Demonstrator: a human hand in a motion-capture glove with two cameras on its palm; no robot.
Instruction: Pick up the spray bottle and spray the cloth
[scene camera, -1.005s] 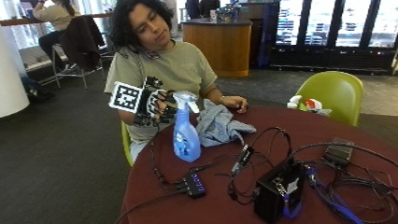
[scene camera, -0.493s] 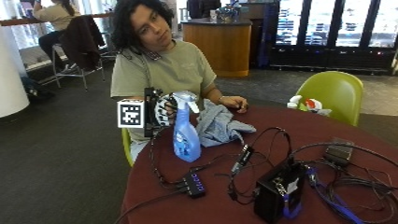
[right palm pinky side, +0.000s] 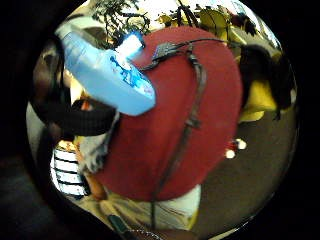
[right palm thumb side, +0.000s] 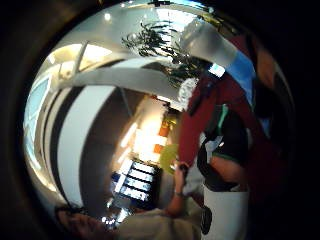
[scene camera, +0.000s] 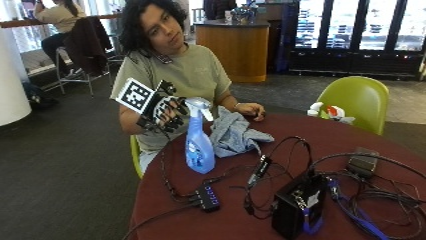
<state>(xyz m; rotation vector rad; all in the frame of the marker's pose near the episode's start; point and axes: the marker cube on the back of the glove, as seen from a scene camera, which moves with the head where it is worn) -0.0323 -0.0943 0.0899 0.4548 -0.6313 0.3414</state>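
A: spray bottle (scene camera: 199, 150) stands upright near the surface (scene camera: 233, 220) edge by the person, cloth (scene camera: 233, 134) just beside it. Right hand (scene camera: 166, 112) grip open by the trigger head, holding nothing

B: Looks partly full so light, smooth rigid plastic, maybe slippery. Take the neck under the trigger; the cloth is soft and limp

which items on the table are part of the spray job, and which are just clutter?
Job:
- translucent blue plastic spray bottle, upright on the table
- crumpled grey-blue cloth beside it
- black-gloved right hand at the bottle's white trigger head

Clutter:
- black box with blue strap
- black USB hub and tangled black cables
- small dark adapter
- bare left hand by the cloth
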